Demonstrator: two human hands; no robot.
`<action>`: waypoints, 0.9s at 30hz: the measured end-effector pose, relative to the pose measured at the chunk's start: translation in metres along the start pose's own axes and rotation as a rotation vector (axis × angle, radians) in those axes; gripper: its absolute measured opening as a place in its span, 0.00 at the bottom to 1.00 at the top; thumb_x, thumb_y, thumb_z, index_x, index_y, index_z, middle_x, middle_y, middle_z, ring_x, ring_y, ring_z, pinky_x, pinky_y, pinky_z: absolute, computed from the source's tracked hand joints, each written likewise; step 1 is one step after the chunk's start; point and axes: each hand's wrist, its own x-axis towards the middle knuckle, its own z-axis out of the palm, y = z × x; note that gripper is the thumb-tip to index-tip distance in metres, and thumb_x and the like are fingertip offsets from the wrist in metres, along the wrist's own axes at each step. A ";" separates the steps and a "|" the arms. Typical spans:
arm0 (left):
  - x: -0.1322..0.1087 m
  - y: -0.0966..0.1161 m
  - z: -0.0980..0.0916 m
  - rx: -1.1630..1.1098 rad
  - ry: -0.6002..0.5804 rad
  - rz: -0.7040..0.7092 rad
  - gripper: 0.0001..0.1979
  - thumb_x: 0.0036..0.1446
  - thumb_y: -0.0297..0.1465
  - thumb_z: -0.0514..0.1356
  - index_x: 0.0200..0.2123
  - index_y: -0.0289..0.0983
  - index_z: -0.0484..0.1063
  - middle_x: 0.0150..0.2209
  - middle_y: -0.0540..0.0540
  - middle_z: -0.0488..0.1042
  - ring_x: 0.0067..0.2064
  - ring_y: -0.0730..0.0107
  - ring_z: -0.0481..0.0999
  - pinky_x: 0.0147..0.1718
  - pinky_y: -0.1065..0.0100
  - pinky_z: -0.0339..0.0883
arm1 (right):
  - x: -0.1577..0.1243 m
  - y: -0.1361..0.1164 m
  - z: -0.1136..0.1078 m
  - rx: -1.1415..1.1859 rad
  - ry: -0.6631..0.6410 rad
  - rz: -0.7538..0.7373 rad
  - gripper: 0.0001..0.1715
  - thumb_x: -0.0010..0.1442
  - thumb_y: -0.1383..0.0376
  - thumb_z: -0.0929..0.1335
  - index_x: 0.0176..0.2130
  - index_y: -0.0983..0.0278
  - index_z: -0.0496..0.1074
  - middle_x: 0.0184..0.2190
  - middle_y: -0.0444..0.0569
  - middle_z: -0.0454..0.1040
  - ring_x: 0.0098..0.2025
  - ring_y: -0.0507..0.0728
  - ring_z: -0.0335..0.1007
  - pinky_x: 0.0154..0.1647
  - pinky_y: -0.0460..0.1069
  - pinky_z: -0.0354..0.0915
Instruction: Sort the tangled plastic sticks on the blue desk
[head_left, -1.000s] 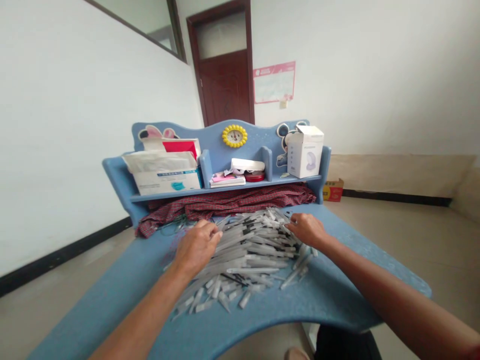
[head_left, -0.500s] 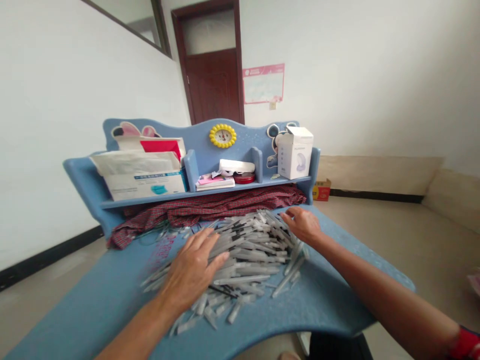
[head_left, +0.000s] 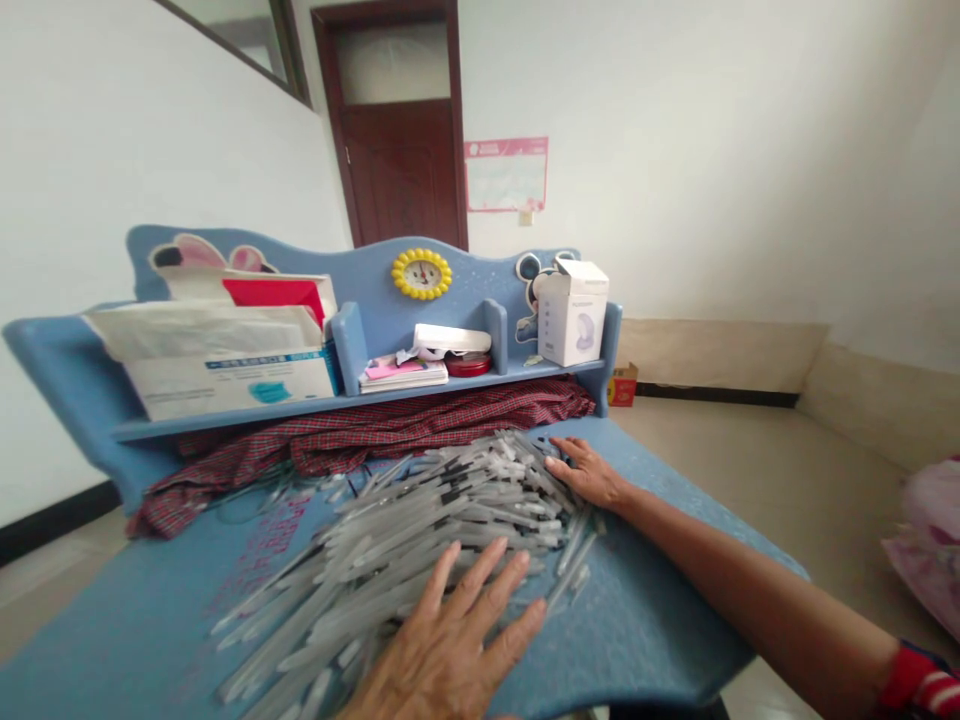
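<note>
A wide heap of translucent grey pens (head_left: 450, 500), some with black parts, spreads over the blue desk (head_left: 637, 600). My left hand (head_left: 461, 630) lies palm down over the heap's near edge, fingers spread and grasping nothing. It hides the pens underneath. At the far right of the heap, my right hand (head_left: 589, 475) rests with its fingers stretched out against the pen ends. A few pens lie apart from the rest just below my right hand.
Behind the heap lies a red checked cloth (head_left: 360, 430). The desk's shelf holds a face mask box (head_left: 225, 375), a white box (head_left: 574, 315), a stack of papers (head_left: 405, 375) and a round red tin (head_left: 469, 366). A yellow flower clock (head_left: 421, 274) is on the backboard.
My left hand has moved from the heap's left side to its near edge, nearer to me. The pens now spread further left. My right hand has shifted little, and the view has turned slightly.
</note>
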 end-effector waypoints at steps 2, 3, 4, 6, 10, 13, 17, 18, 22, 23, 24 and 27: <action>0.003 -0.003 -0.002 -0.020 -0.010 0.018 0.35 0.47 0.43 0.62 0.58 0.51 0.54 0.60 0.43 0.56 0.61 0.47 0.52 0.54 0.40 0.47 | 0.003 -0.003 0.003 -0.010 0.000 0.005 0.35 0.57 0.45 0.58 0.58 0.59 0.59 0.56 0.54 0.60 0.56 0.60 0.57 0.55 0.52 0.52; 0.004 -0.004 -0.003 -0.025 -0.019 0.028 0.35 0.47 0.42 0.62 0.58 0.51 0.54 0.60 0.43 0.56 0.61 0.47 0.52 0.54 0.40 0.46 | 0.005 -0.005 0.005 -0.016 -0.001 0.008 0.35 0.56 0.45 0.58 0.58 0.58 0.60 0.56 0.54 0.60 0.56 0.60 0.57 0.56 0.53 0.52; 0.005 -0.005 -0.005 -0.026 -0.029 0.038 0.35 0.47 0.42 0.62 0.58 0.51 0.55 0.60 0.43 0.56 0.61 0.47 0.53 0.55 0.40 0.46 | 0.006 -0.006 0.007 -0.021 -0.001 0.010 0.36 0.56 0.44 0.58 0.58 0.58 0.60 0.56 0.54 0.59 0.56 0.61 0.57 0.56 0.53 0.51; 0.007 -0.005 -0.007 -0.016 -0.043 0.058 0.36 0.45 0.41 0.63 0.58 0.51 0.55 0.60 0.43 0.57 0.61 0.48 0.53 0.55 0.40 0.45 | 0.008 -0.009 0.010 -0.032 0.000 0.016 0.37 0.56 0.44 0.58 0.58 0.59 0.60 0.56 0.56 0.59 0.56 0.62 0.56 0.56 0.54 0.51; 0.016 -0.004 0.003 0.014 0.024 0.130 0.30 0.50 0.43 0.59 0.56 0.47 0.58 0.59 0.43 0.60 0.60 0.51 0.54 0.56 0.43 0.45 | 0.011 -0.012 0.015 -0.054 -0.003 0.014 0.38 0.56 0.42 0.57 0.58 0.59 0.60 0.56 0.58 0.58 0.57 0.63 0.56 0.56 0.56 0.51; 0.030 0.000 0.020 0.045 0.132 0.283 0.22 0.57 0.42 0.51 0.55 0.45 0.60 0.59 0.45 0.60 0.60 0.54 0.56 0.55 0.45 0.47 | 0.012 -0.014 0.019 -0.090 0.012 0.001 0.38 0.55 0.42 0.56 0.57 0.60 0.61 0.55 0.59 0.59 0.57 0.64 0.56 0.56 0.57 0.51; 0.052 0.012 0.033 0.029 0.115 0.386 0.20 0.60 0.42 0.46 0.54 0.44 0.61 0.60 0.46 0.58 0.60 0.55 0.55 0.53 0.48 0.53 | 0.012 -0.014 0.021 -0.115 0.031 -0.007 0.38 0.56 0.42 0.56 0.56 0.61 0.62 0.53 0.61 0.61 0.57 0.65 0.55 0.55 0.58 0.52; 0.056 0.015 0.033 0.009 0.089 0.370 0.21 0.60 0.43 0.45 0.54 0.43 0.61 0.59 0.46 0.59 0.60 0.55 0.55 0.52 0.48 0.54 | 0.013 -0.014 0.021 -0.115 0.033 -0.004 0.38 0.56 0.43 0.56 0.56 0.61 0.62 0.53 0.61 0.61 0.57 0.65 0.55 0.54 0.57 0.52; 0.066 0.020 0.028 -0.075 0.032 0.267 0.25 0.58 0.47 0.46 0.54 0.42 0.62 0.56 0.43 0.64 0.58 0.57 0.58 0.53 0.48 0.52 | 0.013 -0.014 0.022 -0.124 0.040 0.008 0.36 0.56 0.43 0.57 0.56 0.60 0.63 0.52 0.59 0.62 0.55 0.64 0.57 0.54 0.56 0.53; 0.066 0.020 0.026 -0.092 0.026 0.254 0.24 0.58 0.46 0.46 0.54 0.42 0.62 0.55 0.43 0.64 0.58 0.57 0.58 0.53 0.49 0.52 | 0.013 -0.014 0.022 -0.125 0.037 0.006 0.36 0.56 0.43 0.57 0.56 0.60 0.63 0.53 0.59 0.62 0.55 0.63 0.57 0.54 0.56 0.53; 0.065 0.018 0.025 -0.104 0.019 0.243 0.24 0.59 0.45 0.46 0.54 0.41 0.62 0.55 0.43 0.64 0.58 0.57 0.58 0.53 0.49 0.51 | 0.013 -0.015 0.023 -0.124 0.032 0.001 0.36 0.56 0.43 0.57 0.56 0.61 0.63 0.53 0.59 0.61 0.55 0.63 0.57 0.54 0.56 0.53; 0.062 0.012 0.019 -0.139 -0.022 0.241 0.23 0.60 0.44 0.46 0.53 0.39 0.62 0.55 0.42 0.65 0.58 0.58 0.58 0.54 0.49 0.51 | 0.012 -0.017 0.026 -0.110 0.019 -0.024 0.36 0.57 0.44 0.57 0.56 0.62 0.63 0.53 0.59 0.61 0.55 0.63 0.57 0.54 0.55 0.53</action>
